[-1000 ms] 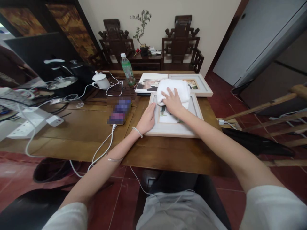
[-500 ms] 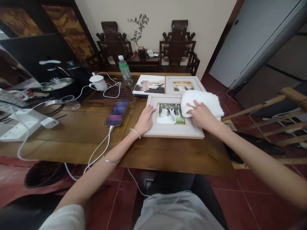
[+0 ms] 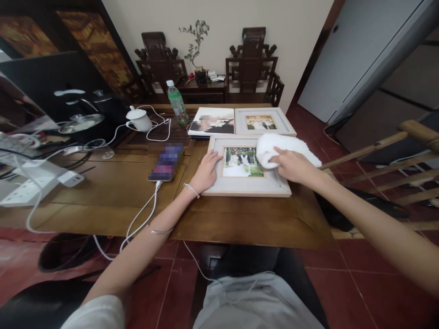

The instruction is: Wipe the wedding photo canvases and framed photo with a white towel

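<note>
A light wooden picture frame with a pale mat lies flat on the table, a photo of a couple outdoors at its centre. My left hand holds the frame by its left side, fingers laid over the border and thumb out of sight. In my right hand is a folded white towel, pressed onto the frame's upper right part. The towel covers that corner and the photo's right edge. Behind lie a second picture frame and a white-edged photo panel, stacked on something dark.
Left of the frame lies a phone with a white charging cable. A green-labelled bottle, a lidded white cup, a pot and a power strip stand farther left. A wooden chair is at the right.
My right hand and the towel have shifted slightly on the frame, and the towel's top sits a little lower. My left hand stays on the frame's left side.
</note>
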Available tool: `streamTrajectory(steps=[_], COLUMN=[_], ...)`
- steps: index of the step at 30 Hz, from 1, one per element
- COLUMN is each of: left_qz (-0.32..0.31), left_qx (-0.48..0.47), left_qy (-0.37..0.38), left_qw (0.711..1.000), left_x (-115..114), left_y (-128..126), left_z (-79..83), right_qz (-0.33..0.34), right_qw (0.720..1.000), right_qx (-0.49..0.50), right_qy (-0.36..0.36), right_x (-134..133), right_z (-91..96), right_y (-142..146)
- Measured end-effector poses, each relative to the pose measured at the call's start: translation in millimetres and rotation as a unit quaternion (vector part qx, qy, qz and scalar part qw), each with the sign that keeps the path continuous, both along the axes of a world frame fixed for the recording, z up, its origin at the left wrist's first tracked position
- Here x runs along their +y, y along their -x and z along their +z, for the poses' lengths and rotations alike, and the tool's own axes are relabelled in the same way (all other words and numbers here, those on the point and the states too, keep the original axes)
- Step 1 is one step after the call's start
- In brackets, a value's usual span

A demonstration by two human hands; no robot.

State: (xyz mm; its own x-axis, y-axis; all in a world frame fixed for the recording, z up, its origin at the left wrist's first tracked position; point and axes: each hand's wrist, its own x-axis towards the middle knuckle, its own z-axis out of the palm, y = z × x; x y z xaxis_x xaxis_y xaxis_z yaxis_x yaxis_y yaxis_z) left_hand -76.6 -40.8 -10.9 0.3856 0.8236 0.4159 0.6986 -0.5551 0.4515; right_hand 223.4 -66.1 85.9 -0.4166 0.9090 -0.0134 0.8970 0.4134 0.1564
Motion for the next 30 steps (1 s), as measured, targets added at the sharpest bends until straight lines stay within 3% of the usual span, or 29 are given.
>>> streamTrajectory(steps=[3, 6, 9, 12, 17, 21, 25, 30], left_qz=[-0.002, 0.003, 0.01, 0.013, 0.014, 0.012, 0.009, 0.003], left_qx=[-0.01, -0.018, -0.024, -0.027, -0.026, -0.018, -0.009, -0.013], left_qy=[-0.002, 0.001, 0.002, -0.006, -0.018, -0.008, 0.007, 0.002], left_qw=[1.0, 1.0, 1.0, 1.0, 0.999, 1.0, 1.0, 1.0], left_x=[0.6, 1.2, 1.9, 2.5, 3.3, 3.0, 2.4, 3.1], left_y=[1.8, 2.3, 1.5, 0.2, -1.1, -0.8, 0.2, 2.1], left_z=[-1.6, -2.8, -3.9, -5.1, -7.0, -5.8, -3.3, -4.5], right_qz=[-0.008, 0.012, 0.059, 0.101, 0.096, 0.13, 0.13, 0.088], right_qw=[0.999, 0.999, 0.998, 0.995, 0.992, 0.984, 0.986, 0.994], right_qx=[0.0, -0.006, -0.003, 0.015, 0.03, 0.057, 0.07, 0.055], right_qy=[-0.038, -0.048, -0.038, -0.017, 0.076, 0.105, 0.08, -0.025], right_x=[35.1, 42.6, 20.0, -19.8, -79.9, -95.2, -65.9, 18.4], right_z=[-6.8, -8.8, -8.6, -4.2, 15.3, 18.1, 1.6, -13.8], right_y=[-0.3, 1.1, 1.2, -1.9, 2.4, 24.3, 43.4, 45.6])
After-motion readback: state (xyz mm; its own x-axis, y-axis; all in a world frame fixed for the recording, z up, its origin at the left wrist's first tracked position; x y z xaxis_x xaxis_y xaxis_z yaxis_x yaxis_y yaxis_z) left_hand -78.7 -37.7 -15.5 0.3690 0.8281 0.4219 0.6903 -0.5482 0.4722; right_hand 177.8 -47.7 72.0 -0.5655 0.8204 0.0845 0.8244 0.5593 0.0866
